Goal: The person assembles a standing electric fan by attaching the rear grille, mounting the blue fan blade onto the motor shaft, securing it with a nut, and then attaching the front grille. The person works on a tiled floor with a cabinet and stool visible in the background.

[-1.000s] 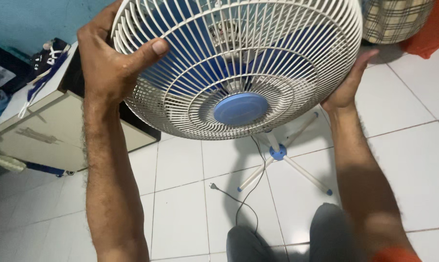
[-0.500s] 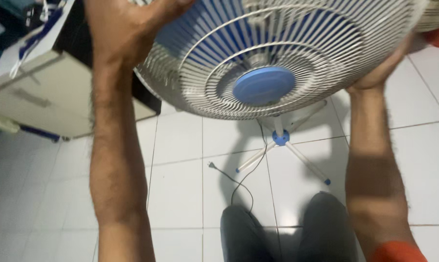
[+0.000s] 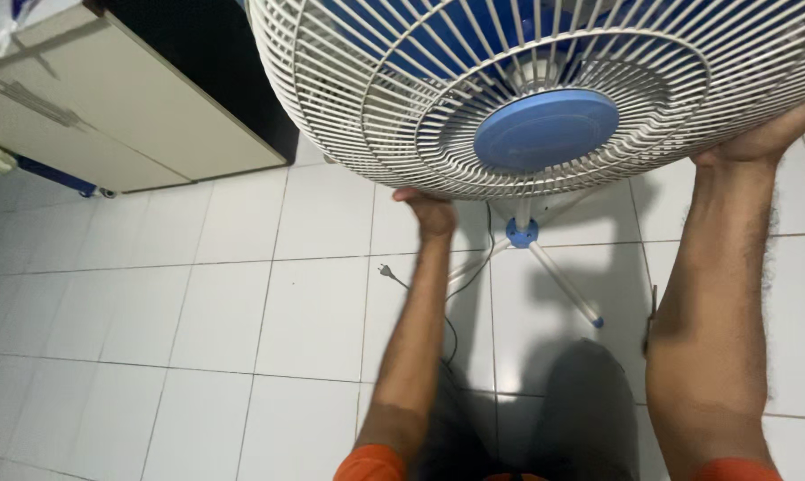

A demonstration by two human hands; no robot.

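the big white fan cage [image 3: 545, 89] is held up over the tiled floor [image 3: 242, 321], close to the cabinet [image 3: 109, 107] beside it. blue blades [image 3: 402, 27] are shut inside the cage. its bottom edge is touched by the left hand [image 3: 429, 209], fingers hidden. its side is cupped by the right hand [image 3: 772, 134], fingers pressed flat.

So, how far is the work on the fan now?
Done: the plug lies loose on the floor tiles, in no socket. In hand: the left hand is under the grille at its lower edge and the right hand holds its right rim. Left: the grille with its blue cap looks closed over the blades, and the fan stands on its base.
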